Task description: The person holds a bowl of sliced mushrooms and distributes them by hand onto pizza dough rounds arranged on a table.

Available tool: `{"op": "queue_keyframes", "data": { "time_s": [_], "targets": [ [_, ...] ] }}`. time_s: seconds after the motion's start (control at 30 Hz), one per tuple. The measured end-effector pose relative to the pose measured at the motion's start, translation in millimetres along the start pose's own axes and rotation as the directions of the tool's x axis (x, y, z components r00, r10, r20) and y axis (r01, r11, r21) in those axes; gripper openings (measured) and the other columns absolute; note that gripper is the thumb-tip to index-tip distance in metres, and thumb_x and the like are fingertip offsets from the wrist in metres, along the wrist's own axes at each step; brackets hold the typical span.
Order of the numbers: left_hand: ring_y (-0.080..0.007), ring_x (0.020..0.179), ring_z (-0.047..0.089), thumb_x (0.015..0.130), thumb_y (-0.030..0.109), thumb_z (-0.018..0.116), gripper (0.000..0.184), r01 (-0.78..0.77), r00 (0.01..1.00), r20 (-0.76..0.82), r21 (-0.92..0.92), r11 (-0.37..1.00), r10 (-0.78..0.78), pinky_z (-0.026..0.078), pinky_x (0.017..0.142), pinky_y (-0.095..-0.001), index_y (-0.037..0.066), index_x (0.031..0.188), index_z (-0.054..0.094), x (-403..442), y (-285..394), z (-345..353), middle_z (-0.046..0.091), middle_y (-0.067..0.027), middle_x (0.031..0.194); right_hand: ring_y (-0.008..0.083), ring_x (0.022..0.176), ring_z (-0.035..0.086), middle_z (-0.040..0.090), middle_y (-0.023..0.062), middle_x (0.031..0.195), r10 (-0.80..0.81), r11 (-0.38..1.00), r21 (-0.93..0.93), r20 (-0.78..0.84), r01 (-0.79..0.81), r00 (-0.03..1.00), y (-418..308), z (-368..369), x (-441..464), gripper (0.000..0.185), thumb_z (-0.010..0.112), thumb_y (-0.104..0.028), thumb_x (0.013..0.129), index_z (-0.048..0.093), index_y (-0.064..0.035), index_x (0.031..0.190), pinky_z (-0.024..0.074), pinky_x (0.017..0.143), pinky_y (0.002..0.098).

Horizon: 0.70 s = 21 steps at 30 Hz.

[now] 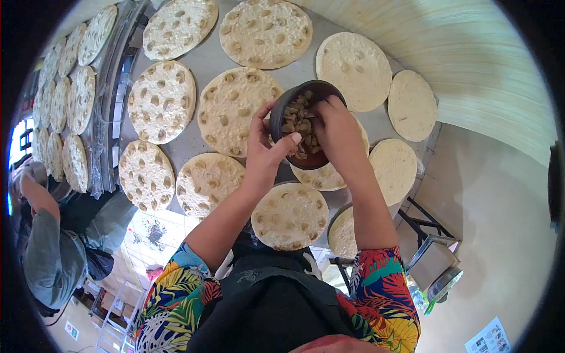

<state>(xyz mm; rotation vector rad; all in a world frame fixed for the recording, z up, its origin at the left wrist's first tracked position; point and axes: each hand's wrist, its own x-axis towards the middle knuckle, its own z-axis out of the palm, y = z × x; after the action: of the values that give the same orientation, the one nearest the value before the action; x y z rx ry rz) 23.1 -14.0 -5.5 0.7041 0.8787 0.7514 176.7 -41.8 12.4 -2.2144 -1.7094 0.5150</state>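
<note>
1. Bowl, dark: hanging above the table between both hands, containing brown slices.
2. Left hand: gripping the bowl's side, resting its thumb over the rim.
3. Right hand: reaching into the bowl, hiding its fingertips; cannot tell whether pinching slices.
4. Dough rounds: lying on the grey table, many carrying creamy topping and scattered slices.
5. Co-worker's grey sleeve: showing at far left, near more topped rounds.
6. Printed sheet, lower right: bearing print too small for reading.

Harsh light whitens the floor toward eight o'clock, while black-cornered fisheye distortion bows the wall at two.
</note>
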Motion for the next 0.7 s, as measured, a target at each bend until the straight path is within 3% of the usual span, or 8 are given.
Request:
{"op": "queue_keyframes", "data": {
  "time_s": [0.17,0.27,0.4,0.5,0.57,0.6,0.67,0.7],
  "targets": [
    [-0.0161,0.099,0.055,0.076,0.01,0.07,0.071,0.026,0.999,-0.043,-0.012,1.0,-0.027,0.046,0.088,-0.0292,0.003,0.135,0.032,3.6,1.1,0.2,0.051,-0.0079,0.106,0.0227,0.077,0.062,0.064,0.0141,0.086,0.141,0.714,0.689,0.03,-0.123,0.99,13.9,-8.2,-1.8,0.018,0.062,0.002,0.077,0.064,0.0035,0.095,0.0512,0.071,0.0318],
    [-0.0161,0.099,0.054,0.077,0.009,0.069,0.069,0.044,0.999,-0.03,-0.064,0.997,-0.046,0.045,0.089,-0.0295,0.002,0.135,0.033,2.6,3.2,2.4,0.052,-0.0078,0.105,0.0138,0.07,0.061,0.066,0.009,0.083,0.198,0.335,0.908,0.193,-0.251,0.961,19.1,-14.6,-4.3,0.015,0.063,-0.002,0.083,0.066,0.0024,0.097,0.0508,0.067,0.0263],
    [-0.0161,0.1,0.054,0.077,0.008,0.068,0.067,0.073,0.996,-0.053,-0.078,0.994,-0.077,0.045,0.09,-0.0301,0.002,0.134,0.033,1.4,4.5,3.4,0.052,-0.008,0.106,0.0099,0.067,0.06,0.066,0.0049,0.082,0.245,0.242,0.936,0.198,-0.257,0.949,28.8,-25.2,-6.1,0.014,0.063,-0.003,0.084,0.067,0.001,0.097,0.0509,0.063,0.0251],
    [-0.0163,0.1,0.054,0.078,0.008,0.067,0.066,0.081,0.995,-0.06,-0.047,0.996,-0.084,0.045,0.091,-0.0308,0.002,0.134,0.033,3.6,-0.3,-1.4,0.053,-0.008,0.107,0.0096,0.067,0.059,0.066,0.0052,0.08,0.355,0.244,0.937,0.151,-0.248,0.923,51.9,-29.1,-0.2,0.015,0.063,-0.002,0.084,0.067,0.0011,0.098,0.0506,0.063,0.025],
    [-0.0165,0.101,0.054,0.078,0.008,0.067,0.066,0.068,0.996,-0.056,-0.043,0.997,-0.071,0.045,0.091,-0.0311,0.002,0.134,0.033,5.7,-5.7,-6.6,0.053,-0.008,0.107,0.016,0.067,0.061,0.065,0.0079,0.08,0.406,0.688,0.699,-0.145,-0.197,0.902,81.1,-19.4,11.0,0.014,0.062,-0.004,0.084,0.067,0.0016,0.096,0.0503,0.063,0.0271],
    [-0.0165,0.101,0.054,0.078,0.008,0.067,0.066,0.068,0.996,-0.056,-0.043,0.997,-0.07,0.045,0.091,-0.0311,0.002,0.134,0.033,4.9,-3.7,-6.1,0.053,-0.008,0.107,0.016,0.067,0.061,0.065,0.0079,0.08,0.406,0.688,0.699,-0.146,-0.196,0.902,89.3,-17.5,17.4,0.014,0.062,-0.004,0.084,0.067,0.0016,0.096,0.0503,0.063,0.0271],
    [-0.0167,0.103,0.053,0.078,0.008,0.066,0.066,0.092,0.994,-0.058,-0.066,0.994,-0.096,0.044,0.092,-0.0316,0.002,0.134,0.033,3.2,3.5,-3.2,0.053,-0.008,0.109,0.0247,0.073,0.061,0.062,0.0112,0.081,0.081,0.997,0.019,-0.363,-0.079,0.928,103.4,-13.3,30.1,0.015,0.059,-0.003,0.081,0.065,0.0019,0.094,0.0501,0.065,0.0322],
    [-0.0167,0.103,0.053,0.078,0.008,0.066,0.066,0.092,0.994,-0.059,-0.064,0.994,-0.095,0.044,0.092,-0.0316,0.002,0.134,0.033,3.2,4.4,-2.8,0.053,-0.008,0.109,0.0247,0.073,0.061,0.062,0.0112,0.081,0.081,0.997,0.022,-0.364,-0.079,0.928,112.5,-8.0,36.7,0.015,0.059,-0.003,0.081,0.065,0.0019,0.094,0.0501,0.065,0.0322]
  ]
}}
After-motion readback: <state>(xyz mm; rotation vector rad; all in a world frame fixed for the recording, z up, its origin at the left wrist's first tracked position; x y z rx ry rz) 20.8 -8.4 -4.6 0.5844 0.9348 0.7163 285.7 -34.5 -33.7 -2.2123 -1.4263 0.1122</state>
